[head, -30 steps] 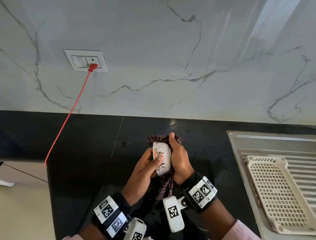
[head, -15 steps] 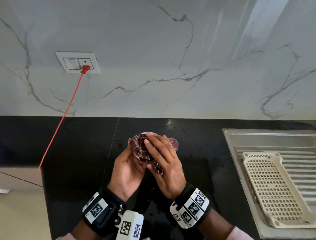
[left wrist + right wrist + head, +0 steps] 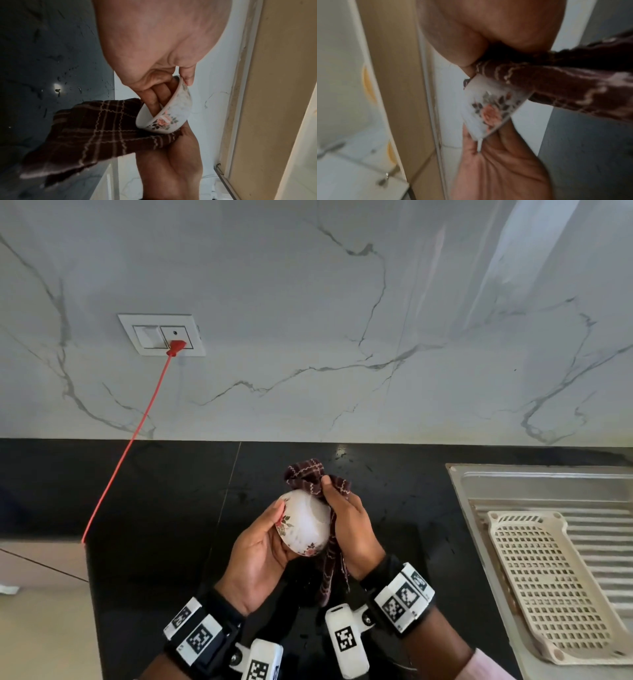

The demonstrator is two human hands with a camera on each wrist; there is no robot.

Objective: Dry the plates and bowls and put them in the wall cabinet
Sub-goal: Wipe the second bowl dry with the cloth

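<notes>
A small white bowl (image 3: pixel 303 529) with a pink flower print is held above the black counter (image 3: pixel 154 501), its underside facing me. My left hand (image 3: pixel 263 546) grips it, fingers inside the bowl (image 3: pixel 164 108) and thumb on the outer rim. My right hand (image 3: pixel 346 518) holds a dark brown checked cloth (image 3: pixel 308 477) against the bowl's right side and base; one cloth end hangs down below the hands. In the right wrist view the cloth (image 3: pixel 556 83) presses on the bowl (image 3: pixel 489 106). The wall cabinet is not in view.
A steel sink drainboard (image 3: pixel 548 491) on the right carries a beige perforated plastic tray (image 3: pixel 555 583). A red cable (image 3: pixel 137 433) runs from the wall socket (image 3: pixel 161 335) down past the counter's left edge. Marble backsplash stands behind.
Half a second ago my right hand and the cloth covered the bowl from above. Now the bowl's underside is bare and turned toward me, with the cloth shifted to its right and far side.
</notes>
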